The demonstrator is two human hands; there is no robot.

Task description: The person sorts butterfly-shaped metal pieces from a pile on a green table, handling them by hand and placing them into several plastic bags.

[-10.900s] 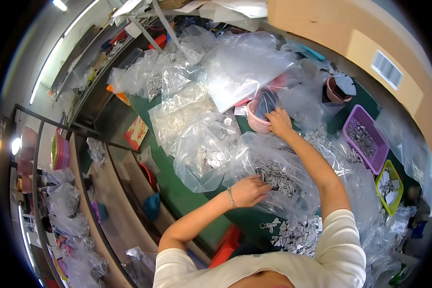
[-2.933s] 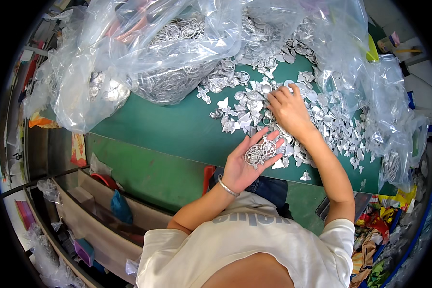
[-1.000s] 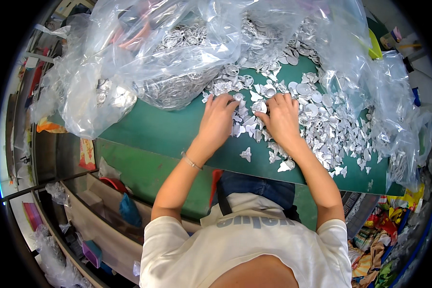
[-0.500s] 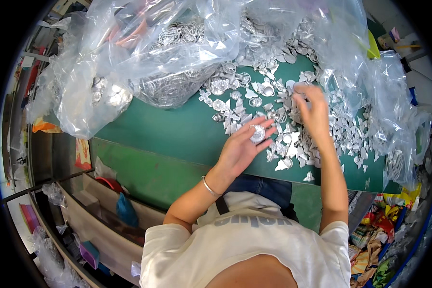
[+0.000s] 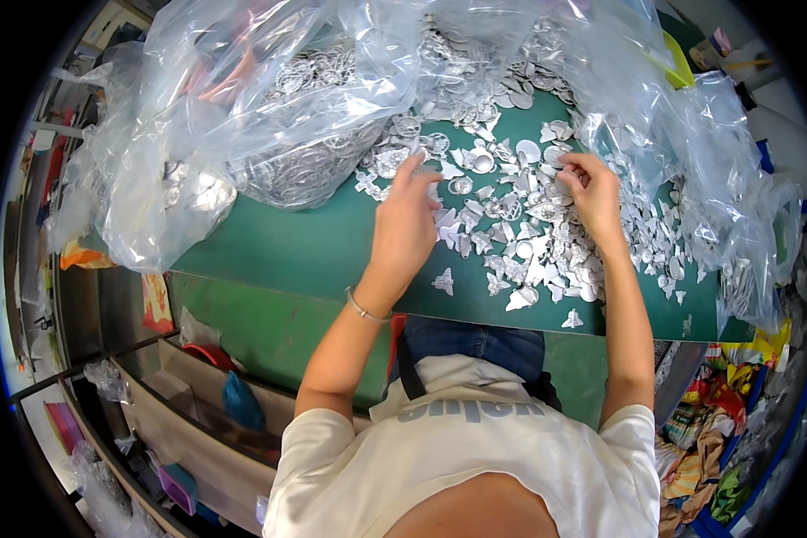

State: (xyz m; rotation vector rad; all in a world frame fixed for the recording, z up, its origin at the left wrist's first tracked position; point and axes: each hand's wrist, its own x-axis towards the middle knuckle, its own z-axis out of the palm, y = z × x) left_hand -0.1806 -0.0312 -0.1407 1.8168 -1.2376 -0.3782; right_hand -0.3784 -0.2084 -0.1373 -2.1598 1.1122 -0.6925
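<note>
My left hand (image 5: 404, 224), back upward and a bracelet on its wrist, reaches over the left edge of a spread of small silver-grey metal pieces (image 5: 529, 211). Its bent fingers stand apart beside a round openwork piece (image 5: 391, 162), and its palm is hidden. At the spread's right part, my right hand (image 5: 595, 199) has thumb and index finger drawn together near a flat oval piece (image 5: 554, 155). Whatever lies between those fingertips is too small to make out. The pieces are mixed: discs, winged shapes, crosses and rings. One winged piece (image 5: 444, 282) lies apart near the table's front.
Large clear plastic bags (image 5: 300, 170) full of metal pieces cover the back of the green table (image 5: 269, 235). More plastic (image 5: 731, 179) drapes along the right side. Below left stands a beige open drawer unit (image 5: 215, 448); colourful wrappers (image 5: 717, 403) fill a spot at lower right.
My left hand has turned from palm up, with a round silver piece on it, to back upward, and moved left and away from me. The right hand stays over the same area.
</note>
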